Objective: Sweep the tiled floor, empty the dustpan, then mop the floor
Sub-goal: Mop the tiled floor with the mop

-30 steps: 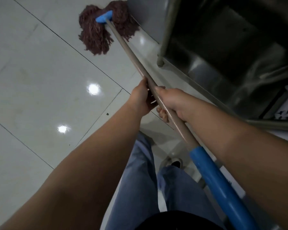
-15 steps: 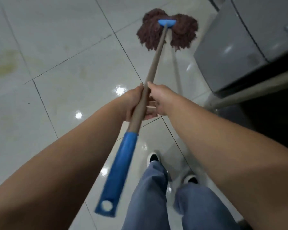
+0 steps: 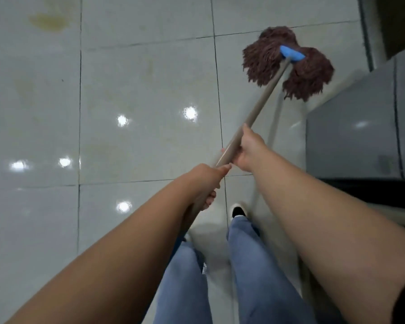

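Mopping: a person stands on a pale tiled floor (image 3: 138,94), seen from their own head looking down, both bare arms stretched forward to a mop.
Mop head: a mass of brown strings (image 3: 288,66) lies flat on the tiles at upper right, split into two lobes by a blue clamp (image 3: 291,53), so the strings spread to wipe wide.
Handle: a tan pole (image 3: 262,101) slants from the clamp down toward the person's waist; its near end is hidden behind the left arm.
Right hand: the right hand (image 3: 248,150) grips the pole farther up, fingers wrapped round it, likely steering the head.
Left hand: the left hand (image 3: 204,181) grips lower, just beside the right, fingers curled round the pole, probably supplying the push and pull.
Stains: yellowish marks (image 3: 48,21) show on tiles at upper left, well apart from the mop, seemingly not yet wiped.
Cabinet: a grey metal cabinet (image 3: 351,136) stands near the mop head; a swing could knock it.
Feet: jeans (image 3: 262,277) and one shoe (image 3: 237,210) sit below the hands.
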`<state>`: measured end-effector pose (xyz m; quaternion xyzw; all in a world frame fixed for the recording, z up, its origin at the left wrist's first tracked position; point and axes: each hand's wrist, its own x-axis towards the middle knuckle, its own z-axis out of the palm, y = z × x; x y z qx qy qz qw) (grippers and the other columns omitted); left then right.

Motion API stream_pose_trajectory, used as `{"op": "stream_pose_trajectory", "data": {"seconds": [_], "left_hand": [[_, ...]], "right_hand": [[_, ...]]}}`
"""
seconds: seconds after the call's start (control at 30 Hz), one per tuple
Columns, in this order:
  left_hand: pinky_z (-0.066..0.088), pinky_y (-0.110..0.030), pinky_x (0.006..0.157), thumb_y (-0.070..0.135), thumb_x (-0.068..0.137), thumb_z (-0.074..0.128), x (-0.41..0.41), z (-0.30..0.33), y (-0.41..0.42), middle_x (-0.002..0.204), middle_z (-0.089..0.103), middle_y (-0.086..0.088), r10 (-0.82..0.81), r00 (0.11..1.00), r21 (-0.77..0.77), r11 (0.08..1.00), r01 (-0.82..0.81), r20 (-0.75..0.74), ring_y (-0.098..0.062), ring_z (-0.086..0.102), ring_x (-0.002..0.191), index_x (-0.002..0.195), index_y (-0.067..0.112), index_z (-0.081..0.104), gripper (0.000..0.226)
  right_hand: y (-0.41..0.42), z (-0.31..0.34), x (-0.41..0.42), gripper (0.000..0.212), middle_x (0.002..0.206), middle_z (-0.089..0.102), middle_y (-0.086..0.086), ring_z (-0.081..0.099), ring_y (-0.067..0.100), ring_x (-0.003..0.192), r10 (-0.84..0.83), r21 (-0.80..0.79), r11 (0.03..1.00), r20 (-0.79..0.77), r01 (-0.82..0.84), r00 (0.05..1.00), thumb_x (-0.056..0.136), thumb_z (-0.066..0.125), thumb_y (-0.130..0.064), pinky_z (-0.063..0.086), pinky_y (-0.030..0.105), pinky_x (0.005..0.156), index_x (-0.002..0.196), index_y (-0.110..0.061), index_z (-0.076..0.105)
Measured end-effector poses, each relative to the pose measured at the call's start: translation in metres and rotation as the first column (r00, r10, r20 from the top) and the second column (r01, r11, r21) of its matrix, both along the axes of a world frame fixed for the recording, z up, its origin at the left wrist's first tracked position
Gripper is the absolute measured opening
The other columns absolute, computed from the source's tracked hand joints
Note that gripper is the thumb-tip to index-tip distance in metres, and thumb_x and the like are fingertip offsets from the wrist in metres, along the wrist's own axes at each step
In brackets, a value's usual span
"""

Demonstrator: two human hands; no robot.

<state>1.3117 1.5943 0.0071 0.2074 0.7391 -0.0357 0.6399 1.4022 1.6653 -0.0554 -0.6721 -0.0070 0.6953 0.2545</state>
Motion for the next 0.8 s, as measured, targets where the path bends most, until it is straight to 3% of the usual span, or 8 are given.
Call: {"op": "stream_pose_trajectory", "data": {"seconds": [0.07,0.13,0.23,0.3,0.43,0.57,0.67,0.8], "left_hand": [[0.032,-0.008,0.032,0.054,0.089,0.049,0.0,-0.003,-0.007,0.054,0.04,-0.005,0.033,0.999,0.009,0.999,-0.033,0.024,-0.01,0.031,0.018,0.074,0.007,0.049,0.05],[0.032,-0.008,0.033,0.055,0.089,0.048,0.0,-0.003,-0.022,0.053,0.04,-0.005,0.066,0.997,0.016,0.998,-0.067,0.05,-0.01,0.031,0.018,0.074,0.007,0.049,0.05],[0.03,-0.008,0.036,0.058,0.089,0.046,-0.013,-0.001,-0.061,0.052,0.04,-0.004,0.089,0.995,-0.016,0.996,-0.089,0.046,-0.011,0.031,0.025,0.074,0.009,0.049,0.051],[0.029,-0.009,0.036,0.06,0.088,0.045,-0.036,0.004,-0.097,0.054,0.041,-0.003,0.082,0.997,-0.052,0.995,-0.081,0.013,-0.012,0.032,0.032,0.075,0.01,0.05,0.052],[0.03,-0.01,0.037,0.063,0.087,0.043,-0.087,0.02,-0.18,0.057,0.044,-0.004,0.065,0.997,-0.114,0.991,-0.07,-0.046,-0.014,0.035,0.036,0.076,0.01,0.051,0.054],[0.031,-0.011,0.036,0.066,0.085,0.042,-0.112,0.042,-0.278,0.052,0.045,-0.004,0.096,0.993,-0.148,0.983,-0.105,-0.069,-0.013,0.036,0.032,0.075,0.01,0.051,0.057],[0.031,-0.012,0.036,0.067,0.084,0.041,-0.128,0.069,-0.362,0.049,0.046,-0.003,0.133,0.985,-0.174,0.973,-0.151,-0.11,-0.011,0.036,0.027,0.077,0.009,0.052,0.059],[0.032,-0.014,0.033,0.07,0.08,0.04,-0.148,0.112,-0.451,0.034,0.044,0.005,0.201,0.962,-0.238,0.94,-0.243,-0.187,-0.011,0.038,0.024,0.077,0.01,0.051,0.06]], "right_hand": [[0.009,-0.009,0.006,0.035,0.088,0.053,0.009,0.055,0.023,0.07,0.047,0.012,0.999,0.056,-0.048,0.997,0.096,0.042,-0.043,0.05,0.039,0.067,0.113,-0.013,0.048],[0.009,-0.017,0.004,0.036,0.089,0.051,0.01,0.058,0.025,0.064,0.16,-0.017,0.987,0.144,-0.16,0.977,0.099,0.036,-0.039,0.051,0.039,0.061,0.125,-0.015,0.04],[-0.012,-0.02,-0.015,0.025,0.077,0.049,0.011,0.058,0.022,0.031,0.366,-0.14,0.93,0.231,-0.341,0.902,0.1,0.025,-0.028,0.049,0.027,0.033,0.11,-0.01,0.038],[-0.042,-0.019,-0.035,0.025,0.072,0.052,0.014,0.053,0.022,0.023,0.468,-0.215,0.88,0.226,-0.425,0.855,0.099,0.021,-0.025,0.044,0.031,0.025,0.106,-0.006,0.034],[-0.124,-0.014,-0.083,0.026,0.037,0.057,0.014,0.056,0.024,0.026,0.602,-0.266,0.788,0.148,-0.554,0.785,0.098,0.018,-0.023,0.045,0.033,0.026,0.105,-0.002,0.033],[-0.216,0.0,-0.117,0.027,0.054,0.06,0.017,0.058,0.025,0.028,0.637,-0.286,0.751,0.072,-0.596,0.768,0.097,0.022,-0.018,0.046,0.035,0.028,0.115,-0.004,0.037],[-0.294,0.017,-0.142,0.032,0.093,0.065,0.024,0.062,0.023,0.033,0.705,-0.241,0.68,-0.046,-0.692,0.708,0.098,0.023,-0.018,0.048,0.032,0.031,0.126,-0.005,0.034],[-0.378,0.046,-0.176,0.02,0.076,0.054,0.017,0.069,0.027,0.058,0.77,-0.249,0.553,-0.212,-0.795,0.602,0.1,0.024,-0.019,0.05,0.033,0.034,0.118,-0.012,0.03]]}}
